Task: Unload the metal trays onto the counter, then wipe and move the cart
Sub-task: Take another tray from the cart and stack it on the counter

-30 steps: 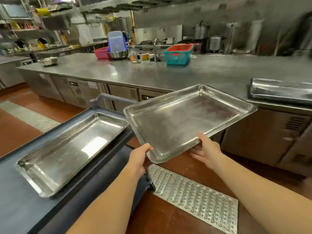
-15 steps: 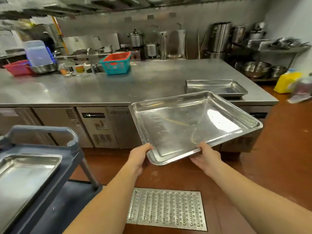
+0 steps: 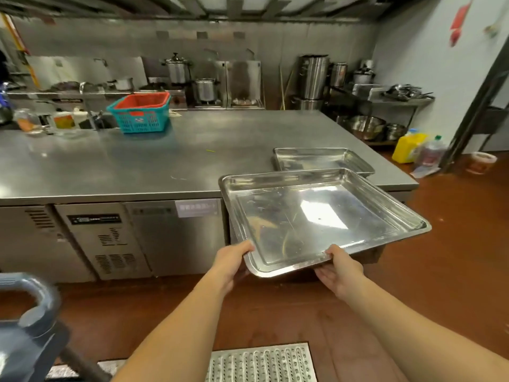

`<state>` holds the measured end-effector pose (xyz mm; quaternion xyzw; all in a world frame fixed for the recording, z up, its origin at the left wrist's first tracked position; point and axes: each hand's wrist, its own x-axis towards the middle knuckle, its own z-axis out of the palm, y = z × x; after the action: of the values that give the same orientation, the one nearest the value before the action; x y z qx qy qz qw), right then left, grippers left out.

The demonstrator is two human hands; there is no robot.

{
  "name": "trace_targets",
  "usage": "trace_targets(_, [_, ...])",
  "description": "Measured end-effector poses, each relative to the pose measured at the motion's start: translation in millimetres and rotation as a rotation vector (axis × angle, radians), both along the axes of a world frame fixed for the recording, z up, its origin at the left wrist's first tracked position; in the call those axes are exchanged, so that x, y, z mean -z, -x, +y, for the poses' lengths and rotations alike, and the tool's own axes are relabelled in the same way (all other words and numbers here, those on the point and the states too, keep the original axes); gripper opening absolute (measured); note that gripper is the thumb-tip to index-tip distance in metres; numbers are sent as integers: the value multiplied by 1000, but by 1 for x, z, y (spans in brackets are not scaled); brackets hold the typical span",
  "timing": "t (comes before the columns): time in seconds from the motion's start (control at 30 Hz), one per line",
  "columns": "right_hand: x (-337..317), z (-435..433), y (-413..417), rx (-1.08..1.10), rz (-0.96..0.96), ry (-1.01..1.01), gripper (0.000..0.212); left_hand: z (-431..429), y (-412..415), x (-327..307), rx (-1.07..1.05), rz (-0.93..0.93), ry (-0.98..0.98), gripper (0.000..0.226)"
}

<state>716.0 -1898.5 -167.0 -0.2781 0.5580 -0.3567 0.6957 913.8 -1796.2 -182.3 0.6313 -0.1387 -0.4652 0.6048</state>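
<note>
A shiny rectangular metal tray (image 3: 316,216) hangs in the air in front of the steel counter (image 3: 137,166), its far edge level with the counter's front right edge. My left hand (image 3: 234,260) grips its near left corner and my right hand (image 3: 338,271) grips its near edge from below. Another metal tray (image 3: 322,158) lies on the counter's right end, just behind the held one. The grey cart's handle (image 3: 35,301) shows at the bottom left; the cart's shelves are out of view.
A teal basket with a red one inside (image 3: 140,111) and jars (image 3: 27,119) stand at the counter's back left. Pots and a shelf of bowls (image 3: 366,128) line the back wall. A yellow jug (image 3: 407,147) and a floor drain grate (image 3: 261,362) are on the red floor.
The view has swung right, away from the cart. The held tray has moved toward the counter's right end, close to the tray lying there. Both hands keep their grip.
</note>
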Motion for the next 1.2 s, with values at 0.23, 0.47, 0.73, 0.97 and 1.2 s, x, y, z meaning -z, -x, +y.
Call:
trace_targets(0.23, [8, -82, -11, 33, 30, -1, 13, -82, -6, 3, 3, 4, -47, 6])
trace_targets(0.47, [1, -195, -23, 0, 3, -23, 5, -195, -14, -7, -16, -55, -68, 13])
trace_targets(0.73, [14, -295, -31, -58, 16, -56, 9, -292, -17, 5, -61, -15, -129, 5])
trace_targets(0.97, [26, -372, -47, -81, 145, -22, 9, -372, -38, 26, -14, 31, -131, 9])
trace_targets(1.2, [22, -449, -80, -90, 320, 73, 16, -445, -75, 43, 22, 174, -107, 15])
